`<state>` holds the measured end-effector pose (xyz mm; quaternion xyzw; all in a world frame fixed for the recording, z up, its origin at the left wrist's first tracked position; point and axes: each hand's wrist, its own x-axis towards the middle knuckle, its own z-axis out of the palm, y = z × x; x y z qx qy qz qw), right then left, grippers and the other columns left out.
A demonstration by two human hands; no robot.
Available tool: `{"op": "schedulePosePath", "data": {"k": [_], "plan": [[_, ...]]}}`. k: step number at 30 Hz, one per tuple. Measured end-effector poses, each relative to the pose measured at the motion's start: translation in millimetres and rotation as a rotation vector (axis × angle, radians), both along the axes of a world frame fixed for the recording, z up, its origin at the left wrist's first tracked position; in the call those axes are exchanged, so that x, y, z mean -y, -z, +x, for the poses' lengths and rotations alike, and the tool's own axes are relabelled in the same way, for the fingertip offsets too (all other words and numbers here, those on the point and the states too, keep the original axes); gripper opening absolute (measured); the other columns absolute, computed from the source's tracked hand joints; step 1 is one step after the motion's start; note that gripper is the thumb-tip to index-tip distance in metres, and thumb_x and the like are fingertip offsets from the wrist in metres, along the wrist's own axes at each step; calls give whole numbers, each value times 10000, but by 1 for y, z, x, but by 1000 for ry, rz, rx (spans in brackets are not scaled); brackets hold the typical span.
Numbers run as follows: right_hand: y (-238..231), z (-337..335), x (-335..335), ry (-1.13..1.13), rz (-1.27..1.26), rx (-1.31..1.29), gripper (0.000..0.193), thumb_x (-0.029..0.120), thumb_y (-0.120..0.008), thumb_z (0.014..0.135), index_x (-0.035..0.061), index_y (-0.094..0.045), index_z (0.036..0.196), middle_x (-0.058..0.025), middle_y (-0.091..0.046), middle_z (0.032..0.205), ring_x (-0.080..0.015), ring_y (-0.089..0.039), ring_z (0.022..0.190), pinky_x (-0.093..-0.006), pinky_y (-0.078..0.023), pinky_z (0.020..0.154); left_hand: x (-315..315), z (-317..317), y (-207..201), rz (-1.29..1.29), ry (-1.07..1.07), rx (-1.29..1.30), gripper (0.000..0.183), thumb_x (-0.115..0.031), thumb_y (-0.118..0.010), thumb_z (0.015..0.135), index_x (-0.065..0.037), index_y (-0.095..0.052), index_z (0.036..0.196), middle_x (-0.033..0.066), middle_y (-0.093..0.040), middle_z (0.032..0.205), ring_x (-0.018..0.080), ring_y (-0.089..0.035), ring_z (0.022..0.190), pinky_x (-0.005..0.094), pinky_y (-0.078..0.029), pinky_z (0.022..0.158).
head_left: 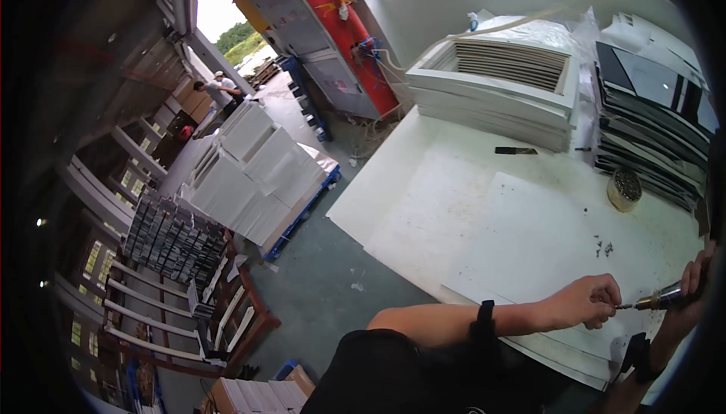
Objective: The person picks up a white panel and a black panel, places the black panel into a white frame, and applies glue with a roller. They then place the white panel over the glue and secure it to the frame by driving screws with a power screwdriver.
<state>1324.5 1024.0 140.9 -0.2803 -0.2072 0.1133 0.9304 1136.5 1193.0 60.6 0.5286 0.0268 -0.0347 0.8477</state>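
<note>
My right hand [690, 282], partly lost at the dark right rim, is wrapped around a metal-bodied powered screwdriver [665, 295]. Its bit points left toward my left hand [586, 302], whose fingers are pinched together at the bit's tip. Whatever lies between those fingertips is too small to make out. Beneath both hands is a white worktable [423, 210] with a white panel [499, 263] lying on it. Several small dark screws [603, 248] are scattered just beyond my left hand. Farther off, a round clear tub [625, 189] holds many small metal pieces.
White louvred frames [491, 100] are stacked at the table's far side, beside a pile of dark glossy panels [654, 119]. A small black object [516, 151] lies before the frames. Leftward stand a pallet of white panels [257, 172] and a red pipe [340, 43]; two people [219, 93] are far behind.
</note>
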Motion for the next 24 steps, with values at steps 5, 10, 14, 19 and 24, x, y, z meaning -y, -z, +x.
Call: {"op": "schedulePosePath", "data": {"k": [5,10,14,19,24], "plan": [[-20,-45,-55,-29,-71,191,250,148,-552,1051,48,-471,1266,-41,-525,981,-37,-413,558,-185,-381,462,-22,-22,-5,66,-190,-125,232,-111,-658,1014,-23,-585,1215,101,-653,1145,164,-654,1025,321,-588,889],[-32,-47,-39,6,-181,254,180,157,-505,1061,26,-474,1181,-42,-519,967,-42,-409,532,-194,-411,451,-15,-11,-9,34,-151,-183,208,-97,-671,1013,-34,-594,1196,82,-669,1097,152,-674,1013,315,-601,894],[-33,-46,-32,8,-168,253,180,164,-508,1061,29,-472,1175,-45,-520,979,-40,-411,537,-200,-418,451,-11,-6,-10,28,-163,-192,189,-77,-684,1007,-50,-599,1174,70,-682,1078,151,-689,994,310,-611,878],[-29,-44,-41,-57,-155,282,184,163,-520,1056,33,-476,1179,-45,-520,980,-39,-404,541,-200,-410,453,-15,-10,-9,23,-189,-178,199,-81,-692,1002,-43,-600,1174,77,-684,1079,152,-686,997,309,-606,886],[-9,-39,-41,-51,-52,214,266,126,-557,1063,8,-479,1288,-20,-502,974,-35,-405,604,-170,-388,494,-19,-17,4,74,-164,-36,237,-95,-664,1000,-9,-580,1204,104,-655,1117,172,-680,957,317,-586,867]]}}
